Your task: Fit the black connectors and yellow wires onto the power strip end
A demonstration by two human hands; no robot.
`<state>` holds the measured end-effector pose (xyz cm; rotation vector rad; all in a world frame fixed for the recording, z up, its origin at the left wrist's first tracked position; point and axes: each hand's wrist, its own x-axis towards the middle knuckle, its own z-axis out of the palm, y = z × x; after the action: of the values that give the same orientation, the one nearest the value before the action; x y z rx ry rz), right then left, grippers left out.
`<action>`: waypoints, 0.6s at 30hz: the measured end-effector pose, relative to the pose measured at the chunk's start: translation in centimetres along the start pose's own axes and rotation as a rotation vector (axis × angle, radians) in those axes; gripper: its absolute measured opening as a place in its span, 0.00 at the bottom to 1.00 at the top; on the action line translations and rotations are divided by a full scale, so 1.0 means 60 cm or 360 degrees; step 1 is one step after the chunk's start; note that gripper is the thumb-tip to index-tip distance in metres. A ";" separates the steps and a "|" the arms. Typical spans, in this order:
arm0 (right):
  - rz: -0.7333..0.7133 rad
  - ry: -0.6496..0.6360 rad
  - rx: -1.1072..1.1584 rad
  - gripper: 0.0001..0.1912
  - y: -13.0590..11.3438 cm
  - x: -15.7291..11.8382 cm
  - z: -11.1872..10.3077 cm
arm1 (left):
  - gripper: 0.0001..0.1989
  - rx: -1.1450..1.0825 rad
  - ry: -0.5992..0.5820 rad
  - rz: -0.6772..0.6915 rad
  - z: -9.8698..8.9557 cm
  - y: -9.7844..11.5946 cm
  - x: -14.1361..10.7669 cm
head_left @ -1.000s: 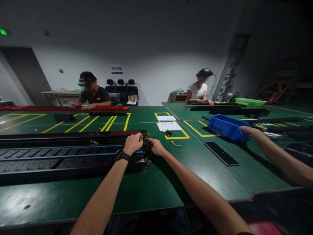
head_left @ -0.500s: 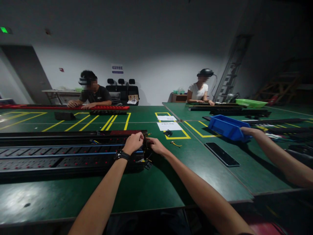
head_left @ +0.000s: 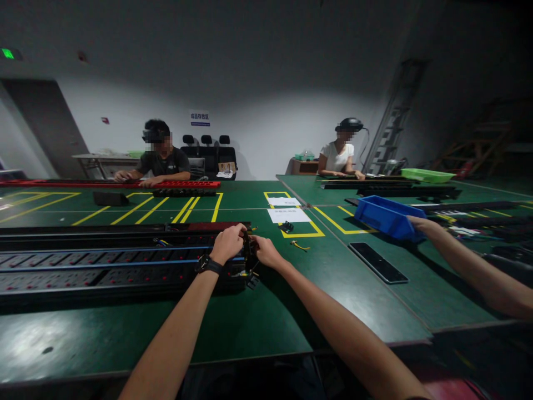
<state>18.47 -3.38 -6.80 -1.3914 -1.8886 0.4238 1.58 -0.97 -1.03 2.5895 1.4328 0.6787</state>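
A long black rack with blue strips and rows of red dots lies on the green table, its right end in front of me. My left hand, with a watch at the wrist, has its fingers bent on the dark part at that end. From the right, my right hand pinches at the same end part; the small piece between its fingers is too dark to make out. Loose wires and a small black connector hang just below the hands.
A black connector, a yellow cable, white papers and a phone lie to the right. Another person's hand touches a blue bin. Two people sit across the table by long red and black parts.
My right hand has shifted very slightly at the rack's end, while my left hand stays nearly in place. The person at the far left has moved their head slightly right.
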 end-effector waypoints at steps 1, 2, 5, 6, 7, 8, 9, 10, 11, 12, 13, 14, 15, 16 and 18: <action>-0.0007 -0.0001 0.0011 0.32 0.000 0.000 0.001 | 0.23 -0.0008 -0.0011 0.0039 0.001 -0.001 0.000; -0.0011 0.0004 0.0017 0.32 0.000 0.000 0.001 | 0.23 -0.0010 -0.0022 0.0074 0.003 -0.002 0.000; 0.0007 0.0026 -0.0040 0.30 -0.001 0.003 -0.007 | 0.23 -0.0010 -0.0040 0.0109 0.008 -0.004 0.001; 0.0036 0.0037 -0.0099 0.28 -0.001 0.003 -0.014 | 0.23 -0.0013 -0.0037 0.0100 0.008 -0.005 0.001; 0.0081 0.0052 -0.0182 0.26 0.000 0.004 -0.025 | 0.23 -0.0018 -0.0029 0.0086 0.008 -0.005 0.002; 0.0149 0.0076 -0.0289 0.22 0.002 0.004 -0.039 | 0.23 -0.0023 -0.0020 0.0072 0.008 -0.006 0.002; 0.0239 0.0119 -0.0421 0.19 0.005 0.003 -0.055 | 0.23 -0.0028 -0.0007 0.0058 0.008 -0.006 0.002; 0.0336 0.0163 -0.0562 0.17 0.010 0.001 -0.072 | 0.22 -0.0035 0.0011 0.0048 0.007 -0.006 0.002; 0.0439 0.0201 -0.0704 0.15 0.016 -0.003 -0.091 | 0.21 -0.0042 0.0035 0.0041 0.007 -0.006 0.002; 0.0539 0.0220 -0.0829 0.15 0.024 -0.007 -0.108 | 0.21 -0.0049 0.0059 0.0037 0.006 -0.006 0.002; 0.0627 0.0218 -0.0925 0.15 0.033 -0.011 -0.124 | 0.20 -0.0054 0.0081 0.0036 0.006 -0.006 0.002; 0.0697 0.0203 -0.0998 0.15 0.042 -0.016 -0.137 | 0.19 -0.0057 0.0096 0.0036 0.006 -0.006 0.002; 0.0760 0.0180 -0.1050 0.16 0.052 -0.021 -0.147 | 0.19 -0.0057 0.0103 0.0033 0.005 -0.005 0.002; 0.0815 0.0144 -0.1080 0.17 0.061 -0.025 -0.154 | 0.19 -0.0052 0.0102 0.0027 0.004 -0.004 0.002; 0.0884 0.0070 -0.1081 0.17 0.077 -0.030 -0.159 | 0.18 -0.0042 0.0085 0.0004 0.002 -0.003 0.001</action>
<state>28.74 -4.92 -4.00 -2.3674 -1.6492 -0.0131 1.56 -0.81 -1.18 2.5724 1.4255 0.7679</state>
